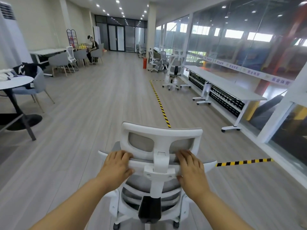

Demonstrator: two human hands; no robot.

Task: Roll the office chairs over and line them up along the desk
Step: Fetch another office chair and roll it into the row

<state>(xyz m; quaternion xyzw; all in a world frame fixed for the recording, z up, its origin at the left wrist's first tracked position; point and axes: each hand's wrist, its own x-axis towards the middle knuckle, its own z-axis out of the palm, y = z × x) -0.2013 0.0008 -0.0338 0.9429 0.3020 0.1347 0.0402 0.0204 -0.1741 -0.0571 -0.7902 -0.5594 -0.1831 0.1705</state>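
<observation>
Bright, even light fills the room. Rows of ceiling spots [117, 1] run far ahead of the fingers [123, 156], and daylight comes through the glass wall [232, 47] to their right, where reflected spots (pale dots on the panes) glare. The floor [99, 97] ahead of the fingers carries a soft sheen; shadows are faint. The chair [162, 133] just beyond the fingers is sharp. Straight lines bow toward the edges, and the far end of the room is soft.

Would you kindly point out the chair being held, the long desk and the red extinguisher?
Held chair [162, 131], head view, headrest's top bar.
Desk [229, 85], head view, bare tabletop.
Extinguisher [145, 63], head view, red body.
</observation>
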